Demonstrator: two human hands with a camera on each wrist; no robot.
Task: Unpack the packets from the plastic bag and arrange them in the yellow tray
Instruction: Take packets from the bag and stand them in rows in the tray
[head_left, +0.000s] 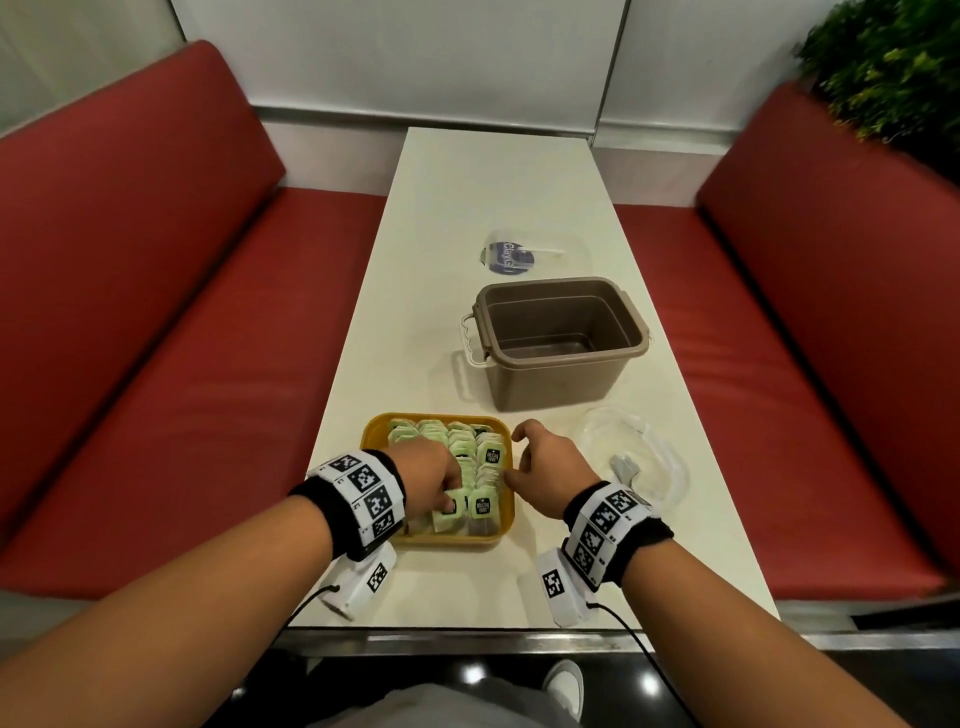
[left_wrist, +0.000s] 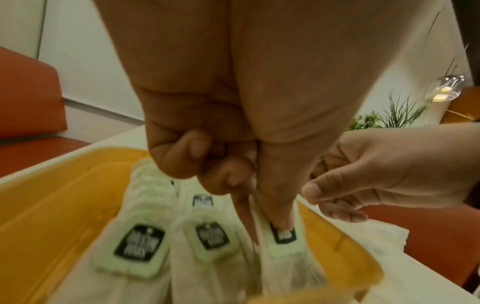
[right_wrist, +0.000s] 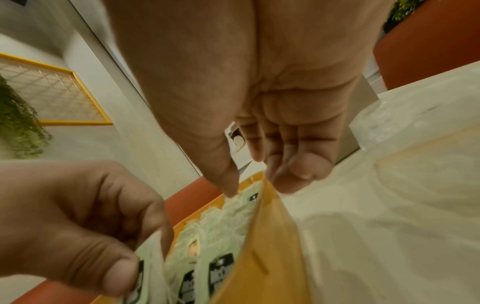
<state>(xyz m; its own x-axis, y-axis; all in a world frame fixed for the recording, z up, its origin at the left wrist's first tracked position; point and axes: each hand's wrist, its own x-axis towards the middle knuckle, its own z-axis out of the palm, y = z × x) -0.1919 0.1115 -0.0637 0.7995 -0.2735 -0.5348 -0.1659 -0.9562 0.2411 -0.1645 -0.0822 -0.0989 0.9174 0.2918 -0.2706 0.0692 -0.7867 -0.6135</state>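
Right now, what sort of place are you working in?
Probably a restaurant or café booth: red padded bench seats flank a long narrow cream table, with green foliage behind the right-hand seat. A square yellow tray of pale green packets sits on the table's near end.

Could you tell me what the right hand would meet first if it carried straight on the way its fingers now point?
Most likely the right rim of the yellow tray: the right hand has its fingertips almost on it, depth being unclear.

Yellow tray (head_left: 506, 519) on table's near edge, filled with rows of upright pale-green tea packets (head_left: 480, 506); clear plastic bag (head_left: 641, 457) lies crumpled just right.
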